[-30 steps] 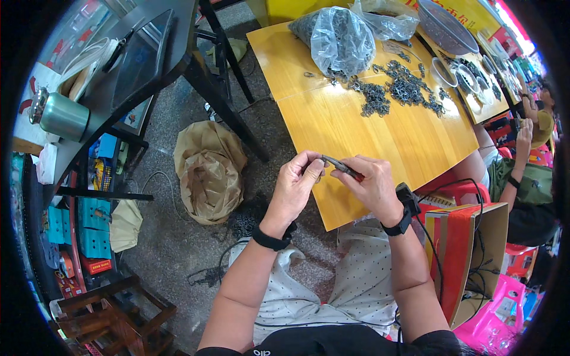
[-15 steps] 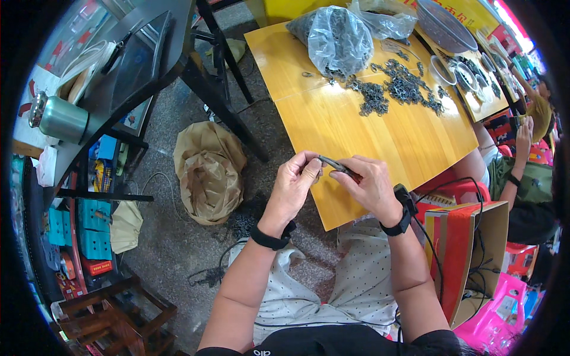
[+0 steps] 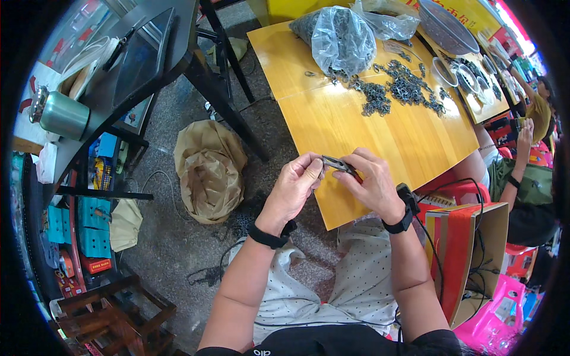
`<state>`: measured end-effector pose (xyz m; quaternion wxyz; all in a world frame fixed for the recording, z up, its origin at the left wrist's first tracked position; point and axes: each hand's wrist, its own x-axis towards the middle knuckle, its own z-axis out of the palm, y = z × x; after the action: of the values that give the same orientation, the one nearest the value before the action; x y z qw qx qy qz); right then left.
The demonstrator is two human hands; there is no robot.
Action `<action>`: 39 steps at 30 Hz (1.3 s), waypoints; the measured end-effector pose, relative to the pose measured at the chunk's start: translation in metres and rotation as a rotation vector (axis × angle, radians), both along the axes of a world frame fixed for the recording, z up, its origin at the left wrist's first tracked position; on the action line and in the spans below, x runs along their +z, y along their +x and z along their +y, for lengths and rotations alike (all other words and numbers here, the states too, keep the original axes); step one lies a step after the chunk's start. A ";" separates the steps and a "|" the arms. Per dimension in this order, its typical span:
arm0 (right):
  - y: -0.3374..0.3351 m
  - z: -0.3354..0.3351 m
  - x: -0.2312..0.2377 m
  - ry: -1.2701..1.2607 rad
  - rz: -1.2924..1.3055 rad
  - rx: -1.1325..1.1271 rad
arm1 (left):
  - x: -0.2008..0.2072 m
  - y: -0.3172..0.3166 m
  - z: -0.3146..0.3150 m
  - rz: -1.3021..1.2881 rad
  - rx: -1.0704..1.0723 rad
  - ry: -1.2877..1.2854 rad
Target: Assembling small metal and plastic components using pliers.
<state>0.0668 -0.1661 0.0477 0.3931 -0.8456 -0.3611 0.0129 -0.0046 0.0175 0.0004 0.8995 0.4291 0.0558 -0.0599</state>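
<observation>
Over the near left edge of the yellow wooden table (image 3: pixel 409 137), my two hands meet. My right hand (image 3: pixel 371 181) is closed around a pair of pliers (image 3: pixel 341 164), whose jaws point toward the left hand. Thumb and fingers of my left hand (image 3: pixel 298 181) are pinched together right at the plier tips. What they hold there is too small and covered to name. Farther back on the table lies a loose pile of small dark metal clasps or links (image 3: pixel 404 83), beside a clear plastic bag (image 3: pixel 343 41) filled with similar pieces.
A grey plastic basin (image 3: pixel 448 26) and small clear tubs (image 3: pixel 444 72) stand at the back right. On the floor to the left sits an open brown sack (image 3: pixel 211 184). A cardboard box (image 3: pixel 457 255) with cables is at my right. Another person's arm (image 3: pixel 518 160) shows far right.
The pliers in my right hand have turned slightly and their head looks wider. My left hand keeps its pinch at the tips. The whole view has shifted a little.
</observation>
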 end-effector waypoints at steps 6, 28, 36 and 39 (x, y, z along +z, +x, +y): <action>0.003 -0.002 -0.002 0.024 -0.057 0.043 | -0.001 -0.001 0.002 0.022 -0.078 -0.053; -0.007 0.010 -0.003 0.280 0.254 -0.146 | 0.007 0.001 -0.019 -0.039 0.205 0.403; -0.009 0.020 -0.006 0.244 0.204 -0.142 | 0.009 -0.001 -0.027 -0.111 0.387 0.902; -0.010 0.021 -0.004 0.197 0.123 -0.138 | 0.007 0.000 -0.027 -0.129 0.396 0.959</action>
<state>0.0568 -0.1450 0.0441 0.4958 -0.8232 -0.2768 0.0023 -0.0050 -0.0094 0.0078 0.5976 0.7770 0.1014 0.1702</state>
